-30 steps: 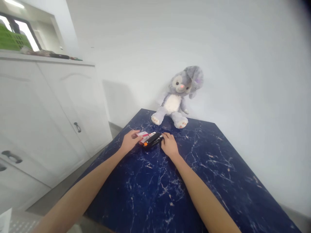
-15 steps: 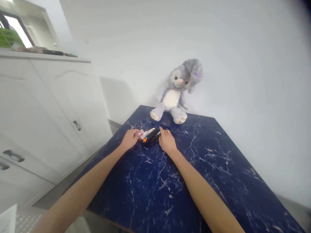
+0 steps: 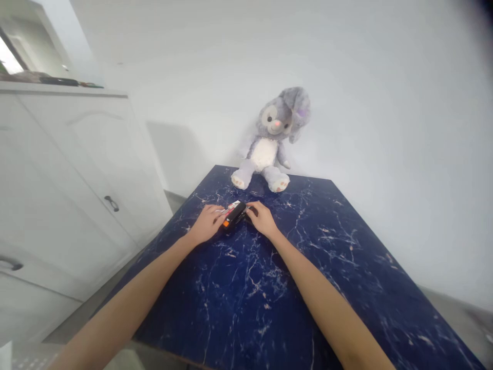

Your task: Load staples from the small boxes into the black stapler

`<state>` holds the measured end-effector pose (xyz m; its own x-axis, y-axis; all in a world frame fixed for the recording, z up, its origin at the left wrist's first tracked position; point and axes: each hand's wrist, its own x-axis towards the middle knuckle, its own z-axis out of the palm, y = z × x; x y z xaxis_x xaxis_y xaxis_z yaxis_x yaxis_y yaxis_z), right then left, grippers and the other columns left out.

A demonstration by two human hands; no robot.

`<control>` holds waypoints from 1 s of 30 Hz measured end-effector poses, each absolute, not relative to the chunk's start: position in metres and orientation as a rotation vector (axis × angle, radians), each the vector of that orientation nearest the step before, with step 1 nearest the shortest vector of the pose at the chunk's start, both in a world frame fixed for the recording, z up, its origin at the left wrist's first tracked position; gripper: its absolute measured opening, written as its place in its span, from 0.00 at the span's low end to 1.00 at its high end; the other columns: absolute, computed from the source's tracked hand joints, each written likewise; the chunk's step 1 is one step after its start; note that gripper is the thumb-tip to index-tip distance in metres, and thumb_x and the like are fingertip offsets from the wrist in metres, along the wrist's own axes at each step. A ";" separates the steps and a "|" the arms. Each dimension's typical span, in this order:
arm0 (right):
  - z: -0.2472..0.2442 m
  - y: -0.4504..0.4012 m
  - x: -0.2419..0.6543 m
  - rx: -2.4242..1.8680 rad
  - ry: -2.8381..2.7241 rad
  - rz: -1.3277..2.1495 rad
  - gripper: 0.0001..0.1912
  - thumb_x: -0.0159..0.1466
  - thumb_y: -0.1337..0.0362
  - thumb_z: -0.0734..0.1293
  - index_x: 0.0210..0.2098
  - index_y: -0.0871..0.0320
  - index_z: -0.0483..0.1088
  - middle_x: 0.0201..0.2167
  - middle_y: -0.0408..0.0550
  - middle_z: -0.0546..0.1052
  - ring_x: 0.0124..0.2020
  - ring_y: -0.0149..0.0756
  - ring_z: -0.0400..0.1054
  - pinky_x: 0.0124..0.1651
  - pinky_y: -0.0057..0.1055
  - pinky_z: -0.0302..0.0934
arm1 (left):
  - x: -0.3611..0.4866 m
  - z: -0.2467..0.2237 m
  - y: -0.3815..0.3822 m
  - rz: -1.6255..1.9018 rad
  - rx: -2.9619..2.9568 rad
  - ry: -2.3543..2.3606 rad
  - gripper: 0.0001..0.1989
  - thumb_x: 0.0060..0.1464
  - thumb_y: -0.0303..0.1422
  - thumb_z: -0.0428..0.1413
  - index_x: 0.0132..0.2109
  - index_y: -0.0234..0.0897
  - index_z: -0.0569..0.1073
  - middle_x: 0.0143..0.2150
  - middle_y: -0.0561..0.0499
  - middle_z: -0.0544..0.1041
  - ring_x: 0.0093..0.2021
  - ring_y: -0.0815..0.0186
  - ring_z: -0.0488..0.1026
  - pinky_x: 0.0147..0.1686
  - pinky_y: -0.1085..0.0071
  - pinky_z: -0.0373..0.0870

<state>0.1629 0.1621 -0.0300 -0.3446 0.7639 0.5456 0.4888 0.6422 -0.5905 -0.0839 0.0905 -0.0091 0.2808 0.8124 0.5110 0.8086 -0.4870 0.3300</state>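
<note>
Between my two hands, a small black item with an orange end (image 3: pixel 234 216) lies on the blue marbled table (image 3: pixel 246 288). Red and white card-like pieces (image 3: pixel 233 205) show along its far left side. My left hand (image 3: pixel 207 222) is at its left, fingers curled against the pieces and the orange end. At its right, my right hand (image 3: pixel 262 218) has thumb and fingers closed on a dark part of the item. The fingertips of both hands are small and partly hidden.
A grey plush toy (image 3: pixel 265 144) sits at the table's far edge against the white wall. White cabinets (image 3: pixel 77 195) stand to the left, with objects (image 3: pixel 57 80) on top. A white thing shows at the bottom left corner.
My left hand has closed in on the black item and now reaches its orange end. My right fingers have curled in at its right side. The view has shifted slightly right.
</note>
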 end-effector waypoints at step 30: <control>-0.035 0.122 0.181 -1.249 -1.630 0.560 0.19 0.63 0.60 0.59 0.46 0.56 0.77 0.38 0.48 0.80 0.36 0.38 0.73 0.48 0.37 0.67 | -0.043 0.009 0.051 1.131 2.625 1.717 0.14 0.64 0.38 0.52 0.37 0.39 0.79 0.50 0.42 0.78 0.57 0.49 0.68 0.58 0.47 0.60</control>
